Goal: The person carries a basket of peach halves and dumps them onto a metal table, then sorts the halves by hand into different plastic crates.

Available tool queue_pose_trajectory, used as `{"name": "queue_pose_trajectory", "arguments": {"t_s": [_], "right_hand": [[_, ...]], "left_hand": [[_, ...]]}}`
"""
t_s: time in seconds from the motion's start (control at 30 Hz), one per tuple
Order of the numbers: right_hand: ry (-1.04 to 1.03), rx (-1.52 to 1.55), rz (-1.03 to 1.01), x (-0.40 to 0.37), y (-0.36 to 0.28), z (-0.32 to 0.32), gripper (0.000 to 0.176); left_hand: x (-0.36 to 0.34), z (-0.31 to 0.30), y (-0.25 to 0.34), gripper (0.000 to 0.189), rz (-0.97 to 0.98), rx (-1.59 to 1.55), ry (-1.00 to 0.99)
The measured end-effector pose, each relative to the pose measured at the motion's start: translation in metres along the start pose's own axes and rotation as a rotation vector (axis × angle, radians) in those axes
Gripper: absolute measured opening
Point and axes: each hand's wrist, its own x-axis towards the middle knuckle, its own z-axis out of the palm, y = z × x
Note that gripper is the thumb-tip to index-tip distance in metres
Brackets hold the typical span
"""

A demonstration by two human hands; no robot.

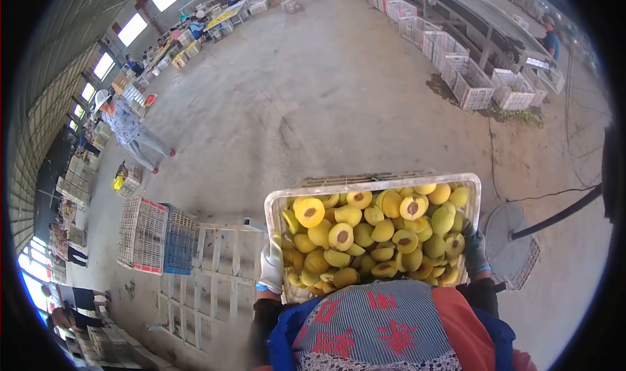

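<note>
A white plastic crate point(266, 204) full of halved yellow-green fruit, apparently peaches point(385, 231), is right in front of my body. Several halves lie cut side up with a brown hollow or stone in the middle. My left hand point(271, 266), in a white glove, grips the crate's left side. On the opposite side, my right hand point(476, 250), in a greyish glove, is closed on the crate wall. The fingers of both hands are partly hidden by the crate.
Stacked white and blue crates point(179, 240) stand left, beside a slatted pallet point(212, 283). A round grey lid-like object point(515, 240) and a black hose point(557, 211) are at right. White crates point(466, 82) line a conveyor point(479, 15). A person point(127, 126) walks at left.
</note>
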Motion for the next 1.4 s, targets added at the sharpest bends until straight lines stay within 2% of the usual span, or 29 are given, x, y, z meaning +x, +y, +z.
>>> {"name": "queue_pose_trajectory", "arguments": {"t_s": [0.07, 0.13, 0.17, 0.2, 0.27, 0.33, 0.37, 0.4, 0.43, 0.47, 0.5, 0.53, 0.57, 0.7, 0.73, 0.8, 0.9, 0.93, 0.97, 1.03, 1.23, 1.27, 1.3, 1.33, 1.4], "right_hand": [[-0.018, 0.01, 0.087, 0.052, -0.054, 0.046, 0.037], [-0.064, -0.088, 0.053, 0.113, -0.073, 0.074, 0.038], [-0.068, -0.107, 0.075, 0.147, -0.062, 0.082, 0.038], [-0.077, -0.123, 0.063, 0.154, -0.07, 0.073, 0.039], [-0.028, -0.091, 0.104, 0.227, -0.09, 0.14, 0.038], [-0.071, -0.096, 0.025, 0.304, -0.07, 0.188, 0.037], [-0.108, -0.116, 0.061, 0.339, -0.063, 0.206, 0.037], [-0.126, -0.04, 0.047, 0.362, -0.086, 0.25, 0.039], [-0.133, -0.058, 0.13, 0.381, -0.106, 0.277, 0.04], [-0.064, -0.099, 0.117, 0.42, -0.1, 0.303, 0.039], [-0.079, -0.116, 0.091, 0.459, -0.092, 0.317, 0.038], [-0.06, -0.1, 0.093, 0.485, -0.106, 0.341, 0.037], [-0.078, -0.086, 0.046, 0.524, -0.088, 0.352, 0.037], [-0.107, 0.032, 0.093, 0.594, -0.154, 0.451, 0.035], [-0.078, 0.019, 0.014, 0.626, -0.134, 0.468, 0.034], [-0.131, 0.036, 0.058, 0.685, -0.111, 0.486, 0.048], [-0.065, -0.02, 0.19, 0.788, -0.088, 0.53, 0.043], [0.006, -0.084, 0.043, 0.829, -0.089, 0.563, 0.037], [-0.029, -0.049, 0.065, 0.868, -0.093, 0.583, 0.035], [-0.098, -0.018, 0.099, 0.911, -0.141, 0.626, 0.035], [-0.122, -0.122, 0.021, 1.121, -0.14, 0.73, 0.031], [-0.12, -0.131, 0.008, 1.146, -0.147, 0.756, 0.031], [-0.167, -0.135, 0.115, 1.17, -0.172, 0.781, 0.032], [-0.171, -0.148, 0.153, 1.188, -0.169, 0.802, 0.032], [-0.183, -0.18, 0.143, 1.272, -0.191, 0.84, 0.032]], "left_hand": [[0.055, 0.024, 0.043, 0.07, -0.07, -0.044, 0.012], [0.099, 0.031, 0.049, 0.07, -0.112, -0.091, 0.027], [0.133, 0.036, 0.06, 0.069, -0.096, -0.131, 0.049], [0.126, 0.031, 0.076, 0.069, -0.096, -0.126, 0.058], [0.198, 0.035, 0.092, 0.068, -0.096, -0.097, 0.076], [0.266, 0.039, 0.1, 0.067, -0.131, -0.113, 0.121], [0.303, 0.043, 0.096, 0.066, -0.088, -0.135, 0.133], [0.342, 0.042, 0.095, 0.065, -0.043, -0.144, 0.145], [0.37, 0.041, 0.096, 0.064, -0.059, -0.152, 0.165], [0.415, 0.046, 0.106, 0.062, -0.069, -0.177, 0.19], [0.45, 0.049, 0.129, 0.081, -0.086, -0.135, 0.18], [0.485, 0.052, 0.153, 0.077, -0.104, -0.112, 0.182], [0.521, 0.055, 0.167, 0.074, -0.103, -0.088, 0.186], [0.661, 0.05, 0.179, 0.069, -0.077, -0.031, 0.201], [0.687, 0.056, 0.209, 0.068, -0.109, -0.071, 0.156], [0.759, 0.064, 0.224, 0.066, -0.126, -0.044, 0.128], [0.882, 0.083, 0.217, 0.063, 0.065, 0.025, 0.132], [0.918, 0.092, 0.232, 0.061, -0.005, 0.022, 0.116], [0.959, 0.098, 0.238, 0.061, 0.008, 0.022, 0.127], [1.008, 0.107, 0.254, 0.062, -0.06, -0.002, 0.136], [1.169, 0.144, 0.323, 0.067, -0.157, -0.088, 0.199], [1.21, 0.151, 0.322, 0.068, -0.101, -0.092, 0.227], [1.251, 0.155, 0.314, 0.069, -0.056, -0.087, 0.251], [1.29, 0.154, 0.315, 0.069, 0.002, -0.077, 0.273], [1.36, 0.172, 0.346, 0.069, -0.074, -0.131, 0.24]]}}
